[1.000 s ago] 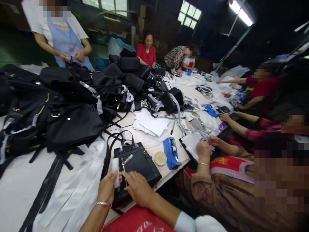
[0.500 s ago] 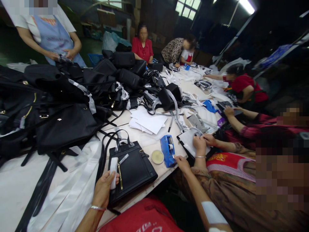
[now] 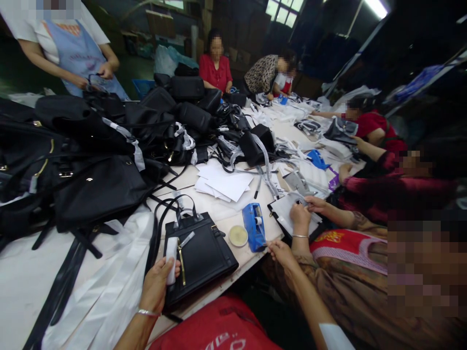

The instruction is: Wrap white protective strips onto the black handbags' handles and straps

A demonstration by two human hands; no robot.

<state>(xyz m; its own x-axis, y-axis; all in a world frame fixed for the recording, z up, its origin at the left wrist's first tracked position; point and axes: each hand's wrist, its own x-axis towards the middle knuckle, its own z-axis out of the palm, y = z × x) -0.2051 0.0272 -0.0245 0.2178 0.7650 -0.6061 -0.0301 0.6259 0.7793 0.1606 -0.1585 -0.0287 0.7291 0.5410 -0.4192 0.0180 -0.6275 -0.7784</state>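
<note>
Beside our left hand [image 3: 157, 283], which grasps a white wrapped piece [image 3: 171, 257], lies the black bag [image 3: 206, 255]; we judge it light, semi-stiff, best held by its edges. Our right hand [image 3: 283, 253] pinches, it seems, the tape end [image 3: 266, 243] at the blue dispenser [image 3: 248, 227]. Ahead, between both hands, a round dish [image 3: 230, 238] contains something pale yellow.

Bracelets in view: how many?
2: a bracelet on the wrist of the left hand; another bracelet at the wrist of the nearest co-worker. More may be hidden.
</note>
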